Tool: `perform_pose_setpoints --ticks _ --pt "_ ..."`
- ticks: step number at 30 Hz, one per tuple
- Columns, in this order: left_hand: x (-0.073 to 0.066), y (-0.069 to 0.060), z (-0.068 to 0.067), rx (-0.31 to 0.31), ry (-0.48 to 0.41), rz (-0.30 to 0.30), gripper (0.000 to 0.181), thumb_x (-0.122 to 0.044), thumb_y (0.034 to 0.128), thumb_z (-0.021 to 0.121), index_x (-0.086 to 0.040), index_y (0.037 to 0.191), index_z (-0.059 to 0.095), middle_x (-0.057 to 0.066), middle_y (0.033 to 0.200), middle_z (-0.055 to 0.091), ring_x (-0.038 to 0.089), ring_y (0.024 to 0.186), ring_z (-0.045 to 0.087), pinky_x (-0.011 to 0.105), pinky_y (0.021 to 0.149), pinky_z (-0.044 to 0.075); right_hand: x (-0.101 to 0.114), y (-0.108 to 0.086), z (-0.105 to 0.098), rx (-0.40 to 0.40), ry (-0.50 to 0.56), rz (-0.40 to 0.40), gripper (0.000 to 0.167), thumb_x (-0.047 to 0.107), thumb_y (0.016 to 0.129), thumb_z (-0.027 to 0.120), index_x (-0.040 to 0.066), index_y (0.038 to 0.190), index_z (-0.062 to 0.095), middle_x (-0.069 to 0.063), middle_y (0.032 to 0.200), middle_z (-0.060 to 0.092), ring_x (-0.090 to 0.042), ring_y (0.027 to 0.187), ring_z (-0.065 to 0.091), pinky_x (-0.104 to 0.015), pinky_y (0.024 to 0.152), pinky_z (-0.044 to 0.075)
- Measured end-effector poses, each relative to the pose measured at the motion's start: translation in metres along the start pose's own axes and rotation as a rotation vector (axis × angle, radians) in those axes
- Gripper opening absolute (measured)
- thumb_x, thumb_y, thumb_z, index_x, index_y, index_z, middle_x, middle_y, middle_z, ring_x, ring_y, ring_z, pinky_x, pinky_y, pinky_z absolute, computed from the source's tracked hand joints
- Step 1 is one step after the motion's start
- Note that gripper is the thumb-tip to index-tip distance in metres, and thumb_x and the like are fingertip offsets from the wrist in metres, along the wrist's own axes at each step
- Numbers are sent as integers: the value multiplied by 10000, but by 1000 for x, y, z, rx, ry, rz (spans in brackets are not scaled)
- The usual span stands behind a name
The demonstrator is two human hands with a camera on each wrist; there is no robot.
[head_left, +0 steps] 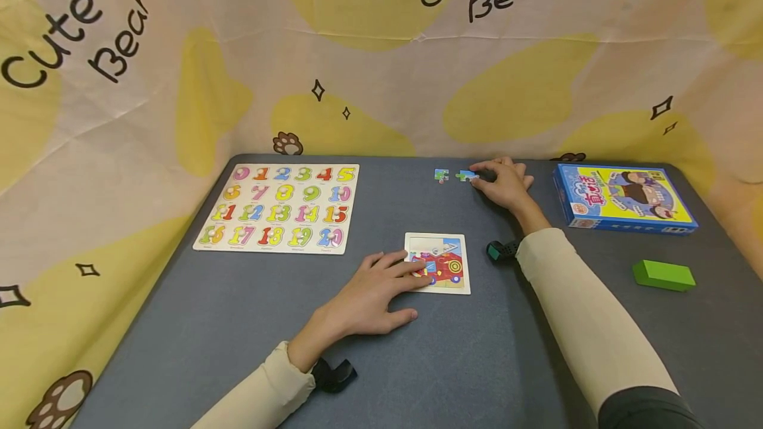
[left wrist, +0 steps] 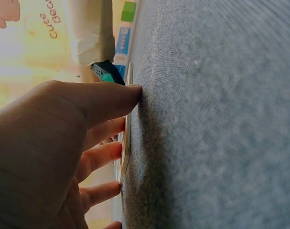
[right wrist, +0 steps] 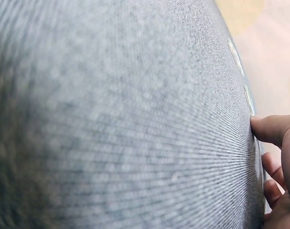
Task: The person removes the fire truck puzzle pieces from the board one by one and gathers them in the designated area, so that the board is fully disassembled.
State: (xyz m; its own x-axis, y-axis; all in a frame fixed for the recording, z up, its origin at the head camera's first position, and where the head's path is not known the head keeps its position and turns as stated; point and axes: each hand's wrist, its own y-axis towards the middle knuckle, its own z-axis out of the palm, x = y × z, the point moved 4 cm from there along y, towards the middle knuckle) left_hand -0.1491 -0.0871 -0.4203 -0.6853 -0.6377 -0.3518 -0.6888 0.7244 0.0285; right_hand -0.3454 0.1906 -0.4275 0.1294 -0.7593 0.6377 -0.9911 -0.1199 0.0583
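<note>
A small framed puzzle (head_left: 457, 286) with a red vehicle picture lies at mid-table. The left hand (head_left: 371, 293) rests spread over its left side, fingertips on the picture and thumb on the table; in the left wrist view the left hand (left wrist: 54, 143) shows straight fingers along the board's edge (left wrist: 128, 129). Near the back edge, the right hand (head_left: 507, 187) touches a blue-green puzzle piece (head_left: 465, 176) with its fingertips; whether it pinches the piece is unclear. Another piece (head_left: 441, 175) lies just left. In the right wrist view, the right hand (right wrist: 283, 157) has its thumb down at the table surface.
A number board (head_left: 280, 209) lies at the back left of the grey table (head_left: 250, 303). On the right are a blue and yellow box (head_left: 626, 197) and a green block (head_left: 663, 275). A printed cloth (head_left: 381, 51) hangs behind the table's back edge.
</note>
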Motion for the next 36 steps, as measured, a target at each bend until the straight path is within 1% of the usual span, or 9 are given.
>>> perform_pose_setpoints --ticks 9,15,18,20,22,25,30,33,36 --pt "0 0 3 0 4 2 558 -418 939 689 -304 1470 560 -62 1584 473 257 1525 332 575 1182 263 -4 -2 -1 -20 30 -6 401 273 998 621 127 1371 636 -223 1452 443 -477 1245 259 -624 939 104" --pt "0 1 3 0 3 5 561 -418 938 687 -305 1472 557 -60 1588 468 262 1528 328 575 1180 266 -8 -10 -5 -83 221 -31 378 201 1019 614 102 1384 624 -215 1448 491 -425 1261 379 -648 1085 85" --pt "0 2 4 3 -1 4 561 -416 941 684 -306 1475 553 -60 1591 464 261 1532 320 578 1181 263 -9 -17 -7 -152 351 -41 327 141 1022 608 58 1335 656 -198 1288 598 -280 1119 529 -468 1096 302" --pt "-1 2 4 6 -5 3 560 -416 943 681 -305 1477 551 -60 1593 461 261 1535 316 579 1182 261 -9 -23 -8 -189 413 -52 295 117 1015 616 22 1287 677 -152 1129 650 -166 977 568 -306 939 434" --pt "-1 2 3 8 -6 2 560 -415 945 679 -304 1478 550 -58 1595 458 261 1536 313 580 1183 258 -8 -30 -9 -199 444 -61 279 109 1007 629 -5 1255 686 -84 1000 653 -88 875 555 -210 785 436" --pt "-1 2 3 6 -10 2 559 -413 943 683 -300 1475 555 -53 1591 464 265 1532 319 578 1182 260 -5 -40 -7 -149 433 -66 281 123 1007 634 -2 1253 684 -18 944 643 -50 822 541 -168 717 418" --pt "0 2 3 5 -4 -6 559 -417 936 690 -301 1468 563 -56 1580 478 270 1529 324 571 1176 271 9 -57 4 26 370 -117 263 141 1011 631 10 1229 696 -160 1014 684 -96 834 566 -191 719 439" --pt "1 1 2 9 3 -11 560 -421 935 691 -305 1468 563 -62 1581 476 272 1528 324 570 1177 271 22 -68 12 139 325 -204 228 124 999 641 23 1186 723 -169 1066 723 -122 883 611 -217 776 481" --pt "1 0 1 6 9 -9 556 -417 935 694 -305 1464 567 -60 1578 479 277 1524 332 570 1178 268 35 -79 19 245 265 -312 211 101 966 672 90 1162 751 -105 1136 732 -175 1020 601 -322 929 441"
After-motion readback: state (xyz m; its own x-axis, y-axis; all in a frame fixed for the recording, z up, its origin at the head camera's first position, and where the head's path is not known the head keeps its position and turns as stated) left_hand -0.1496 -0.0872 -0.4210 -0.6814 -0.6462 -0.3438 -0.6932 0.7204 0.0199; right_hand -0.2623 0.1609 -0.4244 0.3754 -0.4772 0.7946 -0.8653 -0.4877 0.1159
